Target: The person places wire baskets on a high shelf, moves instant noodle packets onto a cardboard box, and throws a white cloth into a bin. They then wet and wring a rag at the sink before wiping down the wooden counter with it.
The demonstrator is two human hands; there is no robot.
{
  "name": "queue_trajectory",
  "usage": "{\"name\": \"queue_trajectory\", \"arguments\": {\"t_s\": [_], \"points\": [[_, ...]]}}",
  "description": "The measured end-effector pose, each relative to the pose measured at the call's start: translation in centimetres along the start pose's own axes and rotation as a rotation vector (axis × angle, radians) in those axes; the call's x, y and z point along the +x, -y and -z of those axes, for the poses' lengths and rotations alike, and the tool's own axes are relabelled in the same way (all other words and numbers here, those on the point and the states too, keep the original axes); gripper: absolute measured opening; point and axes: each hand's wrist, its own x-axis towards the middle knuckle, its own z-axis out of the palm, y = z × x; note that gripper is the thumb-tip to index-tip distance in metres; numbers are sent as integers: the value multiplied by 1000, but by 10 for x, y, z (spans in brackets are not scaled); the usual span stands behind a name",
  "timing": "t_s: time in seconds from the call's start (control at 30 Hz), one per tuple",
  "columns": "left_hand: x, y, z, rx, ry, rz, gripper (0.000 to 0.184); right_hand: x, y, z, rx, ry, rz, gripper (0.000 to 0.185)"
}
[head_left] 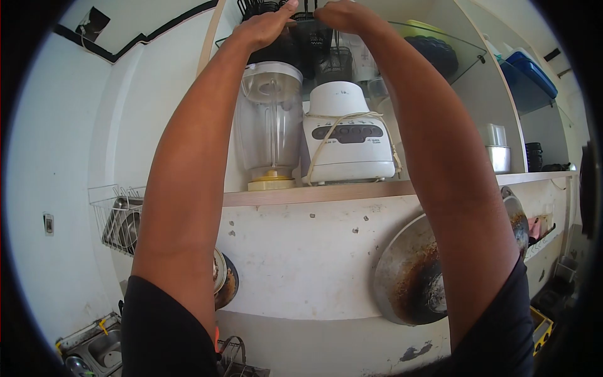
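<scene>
Both my arms reach up to the glass shelf [402, 28] of an open wall cabinet. My left hand [267, 28] is at the top edge by dark, slatted plastic items [251, 7]. Its thumb points up, and the other fingers are mostly hidden. My right hand [345, 15] is a little to the right with its fingers curled, beside a black plastic basket [314, 39]. Both hands look closed, but what they hold cannot be made out. Below them stand a clear blender jug [271, 119] and a white blender base [348, 147] with its cord wrapped round it.
A wooden shelf edge [314, 193] runs below the blender. A large scorched pan [402, 276] hangs on the wall at right. At left are a wire rack [116, 220] and a sink [103, 352]. A dark bowl [433, 55] and blue container [531, 72] sit up right.
</scene>
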Motion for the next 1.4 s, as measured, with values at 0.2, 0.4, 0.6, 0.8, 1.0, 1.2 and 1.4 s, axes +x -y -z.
{"name": "queue_trajectory", "arguments": {"t_s": [0.2,0.4,0.6,0.8,1.0,1.2,1.4], "points": [[14,18,-10,-246,-58,-57,83,7,-3,3,55,163,-118,27],[17,37,-11,-457,-143,-114,85,5,3,23,507,256,-320,44],[2,37,0,-456,-177,-177,81,7,8,20,641,288,-458,49],[-32,33,29,-503,-269,-94,76,1,10,23,584,255,-411,46],[-56,41,71,-388,-277,-116,70,0,7,27,531,177,-429,44],[-82,41,96,-356,-272,-93,71,-9,1,36,636,-27,-591,40],[-122,39,113,-264,-258,-54,66,-40,6,54,905,-469,-672,38]]}}
